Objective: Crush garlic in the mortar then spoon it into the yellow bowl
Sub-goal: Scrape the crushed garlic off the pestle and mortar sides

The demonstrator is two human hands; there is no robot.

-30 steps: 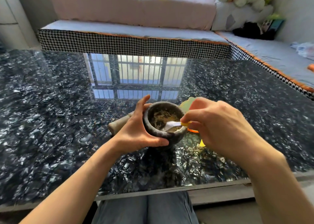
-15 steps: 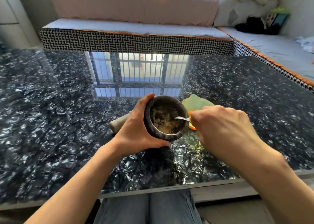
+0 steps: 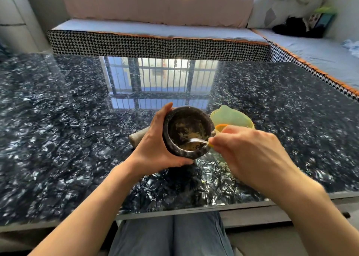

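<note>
My left hand [image 3: 155,145] grips the dark stone mortar [image 3: 171,139] and holds it tilted toward me above the table. Crushed garlic [image 3: 189,133] clings to its inner wall and bottom. My right hand [image 3: 250,154] pinches a metal spoon [image 3: 196,140] whose bowl lies inside the mortar near the lower rim. The yellow bowl [image 3: 231,116] stands just right of and behind the mortar, partly hidden by my right hand. The pestle [image 3: 138,137] lies on the table behind my left hand, mostly hidden.
The black marbled glass table [image 3: 68,129] reflects a barred window. Its front edge [image 3: 194,210] runs just above my knees. A houndstooth-edged sofa [image 3: 155,45] borders the far and right sides, with stuffed toys in the corner.
My left hand has lifted and tilted the mortar further toward me. The spoon has dropped lower inside it, scraping along the lower wall.
</note>
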